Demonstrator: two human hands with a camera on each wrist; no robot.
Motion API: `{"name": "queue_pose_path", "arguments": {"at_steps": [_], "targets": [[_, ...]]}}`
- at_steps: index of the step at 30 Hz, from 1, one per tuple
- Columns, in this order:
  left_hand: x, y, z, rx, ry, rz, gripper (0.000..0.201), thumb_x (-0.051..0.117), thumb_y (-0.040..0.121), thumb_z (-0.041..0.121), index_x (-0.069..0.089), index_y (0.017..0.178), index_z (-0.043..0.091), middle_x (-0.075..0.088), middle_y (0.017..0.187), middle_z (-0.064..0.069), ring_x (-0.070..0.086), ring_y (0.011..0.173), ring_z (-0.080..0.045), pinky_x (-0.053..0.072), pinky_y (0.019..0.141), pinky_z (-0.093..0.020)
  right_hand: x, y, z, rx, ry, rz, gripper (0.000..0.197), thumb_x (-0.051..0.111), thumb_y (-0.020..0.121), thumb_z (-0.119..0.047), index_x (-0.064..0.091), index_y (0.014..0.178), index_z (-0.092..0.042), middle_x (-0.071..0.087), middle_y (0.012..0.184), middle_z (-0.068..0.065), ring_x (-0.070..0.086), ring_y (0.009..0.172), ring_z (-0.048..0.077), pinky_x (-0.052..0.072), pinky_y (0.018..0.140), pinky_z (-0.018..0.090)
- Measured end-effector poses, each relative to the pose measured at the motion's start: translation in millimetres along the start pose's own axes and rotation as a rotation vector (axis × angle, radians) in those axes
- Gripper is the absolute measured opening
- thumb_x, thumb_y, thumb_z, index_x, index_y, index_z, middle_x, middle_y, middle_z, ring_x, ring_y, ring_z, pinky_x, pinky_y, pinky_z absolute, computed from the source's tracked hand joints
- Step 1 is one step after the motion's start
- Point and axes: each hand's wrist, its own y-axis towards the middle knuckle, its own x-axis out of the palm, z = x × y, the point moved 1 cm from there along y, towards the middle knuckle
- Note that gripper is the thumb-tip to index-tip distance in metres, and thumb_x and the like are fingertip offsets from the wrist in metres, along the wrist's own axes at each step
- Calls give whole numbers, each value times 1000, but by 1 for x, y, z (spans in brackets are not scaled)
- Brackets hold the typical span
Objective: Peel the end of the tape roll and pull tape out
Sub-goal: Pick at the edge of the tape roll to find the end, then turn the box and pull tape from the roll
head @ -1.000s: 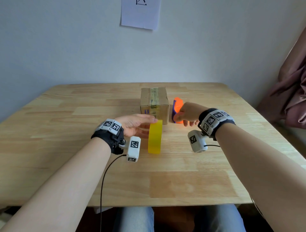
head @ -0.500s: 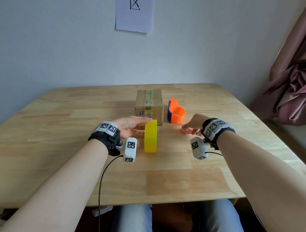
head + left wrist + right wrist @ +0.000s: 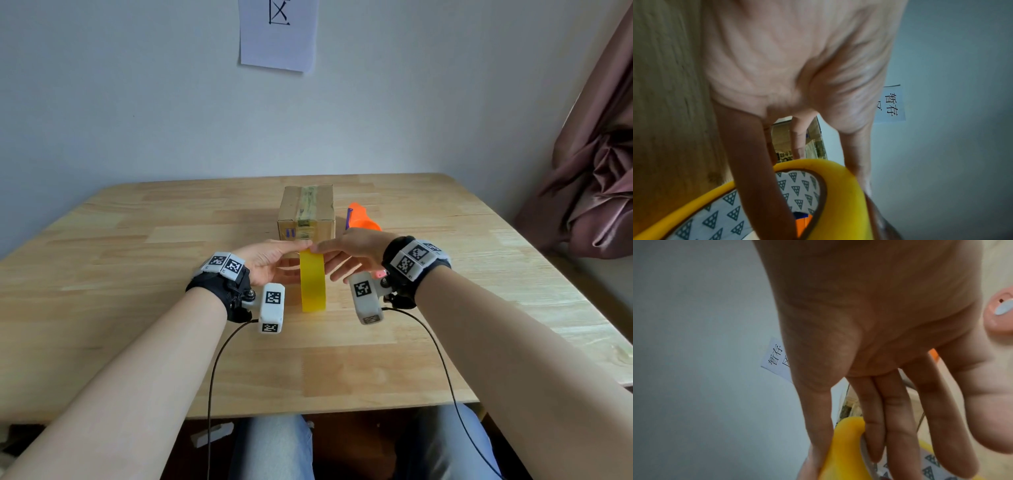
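A yellow tape roll (image 3: 312, 284) stands on edge on the wooden table (image 3: 137, 240), seen edge-on in the head view. My left hand (image 3: 291, 260) grips it from the left: the thumb lies on the top of the rim and a finger reaches into the patterned core (image 3: 797, 191). My right hand (image 3: 329, 260) comes from the right and pinches the upper rim, with the thumb on the yellow outer face (image 3: 842, 451) and fingers against the side. Both thumbs nearly meet on top. No loose tape end shows.
A taped cardboard box (image 3: 306, 212) stands just behind the roll. An orange tape dispenser (image 3: 361, 219) sits to its right, behind my right hand. A small pink object (image 3: 999, 316) lies near my right wrist. A curtain (image 3: 596, 171) hangs at the right.
My right hand left the orange dispenser, swung left and took hold of the top of the yellow roll. My left hand kept its grip on the roll.
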Motion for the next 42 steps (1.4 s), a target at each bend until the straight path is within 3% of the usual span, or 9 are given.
{"name": "queue_pose_path", "arguments": {"at_steps": [4,7,13,16,23,29,33,36,42], "targets": [[3,6,-1,-56,-93,98,50,80,77,48,69,112,14,65,107,-10,67,88,-25,58,56,-32,-9,-21,-2,-93,135,28,25,70,94,-32,72,103,-8,79,97,8,73,95,23,53,95,38],[3,17,-4,-45,-109,224,39,72,85,49,69,101,14,62,97,-5,62,72,-18,47,43,-22,-36,-29,4,-186,329,172,34,68,94,-30,63,117,-5,71,116,14,66,111,33,50,97,42],[12,36,-15,-81,-99,330,23,69,90,42,71,101,21,62,91,4,57,65,-10,38,43,-17,-84,-29,26,-210,104,727,20,77,83,-31,74,89,-12,62,79,4,55,73,19,40,64,30],[13,44,-20,-65,-98,385,22,73,88,36,69,101,19,64,82,6,56,63,-9,37,46,-19,-89,-23,51,-44,-136,789,33,79,77,-38,75,92,-9,63,77,3,62,78,25,46,78,35],[16,58,-25,-61,-69,441,24,80,83,35,62,82,19,60,71,8,53,59,-8,34,46,-19,-86,-11,91,198,-448,814,21,75,76,-35,64,78,-18,61,70,-1,67,90,30,22,114,53],[15,69,-30,-46,-28,491,33,84,77,39,65,87,15,41,72,2,28,52,-10,21,34,-16,-83,0,104,242,-496,725,22,76,80,-33,61,81,-17,73,88,7,68,94,32,13,119,61],[8,76,-36,31,-50,466,38,87,73,39,74,104,21,42,71,4,27,50,-10,21,36,-18,-90,8,98,286,-528,729,50,81,72,-54,64,101,-17,72,102,6,67,107,33,15,119,61],[0,81,-39,63,-29,430,45,87,72,40,74,112,21,41,69,4,28,49,-9,23,37,-20,-87,10,69,130,-583,898,61,69,75,-69,62,115,-24,67,114,-1,62,113,28,27,107,52],[-20,81,-34,76,106,406,46,85,75,41,67,114,22,51,84,-6,30,49,-10,28,40,-21,-54,35,-7,-571,-507,791,25,70,92,-37,77,111,-23,72,121,0,59,119,25,46,102,43]]}}
